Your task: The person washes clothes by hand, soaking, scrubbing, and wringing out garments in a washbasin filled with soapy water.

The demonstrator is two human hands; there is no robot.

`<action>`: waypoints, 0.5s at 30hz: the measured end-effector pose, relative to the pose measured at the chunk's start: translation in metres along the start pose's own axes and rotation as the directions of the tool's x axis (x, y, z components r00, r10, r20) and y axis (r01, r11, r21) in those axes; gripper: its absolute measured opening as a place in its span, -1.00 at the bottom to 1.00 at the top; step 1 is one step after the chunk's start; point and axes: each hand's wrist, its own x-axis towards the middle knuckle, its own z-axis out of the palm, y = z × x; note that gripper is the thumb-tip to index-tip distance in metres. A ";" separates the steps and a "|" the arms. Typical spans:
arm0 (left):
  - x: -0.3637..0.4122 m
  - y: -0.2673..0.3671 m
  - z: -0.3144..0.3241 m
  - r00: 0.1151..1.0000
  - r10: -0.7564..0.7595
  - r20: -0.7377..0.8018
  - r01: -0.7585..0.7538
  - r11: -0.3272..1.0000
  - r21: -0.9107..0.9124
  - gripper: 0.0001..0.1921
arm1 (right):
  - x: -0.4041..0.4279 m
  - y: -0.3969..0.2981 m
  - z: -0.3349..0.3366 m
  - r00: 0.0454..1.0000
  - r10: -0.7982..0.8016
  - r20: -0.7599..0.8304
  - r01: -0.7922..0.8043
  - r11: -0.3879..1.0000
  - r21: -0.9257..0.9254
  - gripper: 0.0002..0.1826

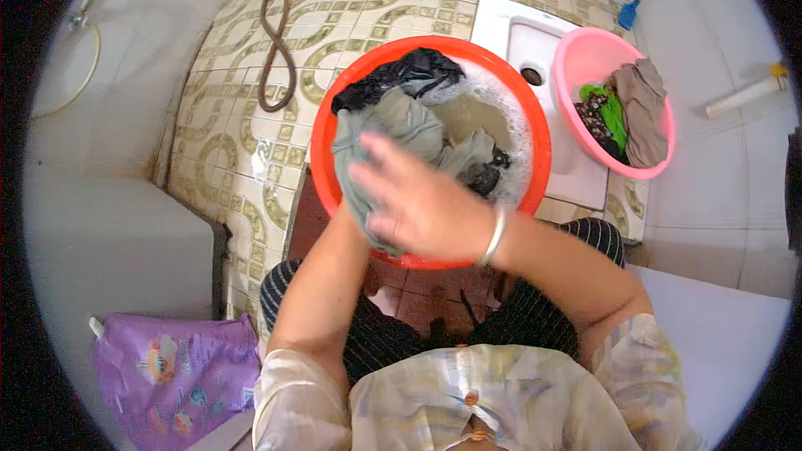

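A red plastic basin (pixel 540 138) of sudsy, cloudy water stands before me. A grey-green garment (pixel 407 125) is bunched at its left side and hangs towards the near rim. My right hand (pixel 420 203), blurred and with a pale bangle at the wrist, lies across this garment, fingers apart. My left hand (pixel 356 222) reaches in below it; the cloth and my right hand hide its fingers, so I cannot tell its grip. Black cloth (pixel 401 75) floats along the far left rim. A dark lacy piece (pixel 485 176) lies half in the water at the right.
A pink basin (pixel 567 69) with clothes rests tilted over a white squat toilet (pixel 492 19). On the tiled floor lies a brown hose (pixel 279 44). A purple detergent pouch (pixel 178 376) is at lower left, near a grey block (pixel 125 238). Walls rise on both sides.
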 end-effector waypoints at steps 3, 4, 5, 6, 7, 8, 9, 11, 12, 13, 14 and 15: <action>0.001 -0.017 -0.004 0.999 -0.020 0.045 0.022 0.999 -0.033 -0.64 | -0.013 -0.024 0.016 0.993 0.052 0.103 -0.014 0.941 -0.339 -0.44; 0.000 -0.014 -0.004 0.999 -0.015 0.051 0.017 0.999 -0.031 -0.63 | -0.014 -0.023 0.018 0.994 0.043 0.104 -0.006 0.943 -0.332 -0.44; 0.001 -0.010 -0.005 0.998 -0.011 0.059 0.013 0.999 -0.031 -0.63 | -0.014 -0.022 0.019 0.996 0.003 0.085 0.028 0.934 -0.357 -0.47; 0.002 -0.007 -0.006 0.998 -0.007 0.067 0.009 0.999 -0.032 -0.63 | -0.014 -0.020 0.018 0.997 -0.036 0.068 0.060 0.922 -0.382 -0.49; 0.005 -0.001 -0.007 0.997 0.000 0.076 0.003 0.999 -0.033 -0.63 | -0.013 -0.020 0.016 0.997 -0.044 0.071 0.068 0.923 -0.379 -0.49; 0.010 0.006 -0.009 0.996 0.007 0.085 -0.004 0.999 -0.036 -0.63 | -0.012 -0.020 0.013 0.995 -0.089 0.039 0.097 0.929 -0.358 -0.55; 0.013 0.011 -0.011 0.995 0.014 0.094 -0.010 0.999 -0.039 -0.63 | -0.011 -0.020 0.011 0.991 -0.133 0.006 0.127 0.932 -0.338 -0.61; 0.017 0.009 -0.010 0.993 0.025 0.116 -0.019 0.998 -0.052 -0.62 | -0.015 -0.013 0.006 0.989 -0.143 -0.035 0.131 0.965 -0.229 -0.67; 0.020 0.007 -0.009 0.992 0.030 0.126 -0.022 0.998 -0.060 -0.62 | -0.018 -0.010 0.004 0.987 -0.141 -0.080 0.132 0.985 -0.116 -0.72; 0.022 0.004 -0.007 0.990 0.035 0.135 -0.026 0.997 -0.068 -0.62 | -0.019 -0.004 -0.001 0.984 -0.127 -0.125 0.113 0.988 -0.109 -0.77; 0.023 0.005 -0.007 0.989 0.040 0.144 -0.029 0.997 -0.076 -0.62 | -0.019 -0.001 -0.006 0.984 -0.115 -0.139 0.101 0.990 -0.101 -0.76; 0.018 0.006 -0.007 0.987 0.045 0.155 -0.032 0.996 -0.082 -0.61 | -0.019 0.002 -0.013 0.983 -0.104 -0.155 0.090 0.991 -0.095 -0.75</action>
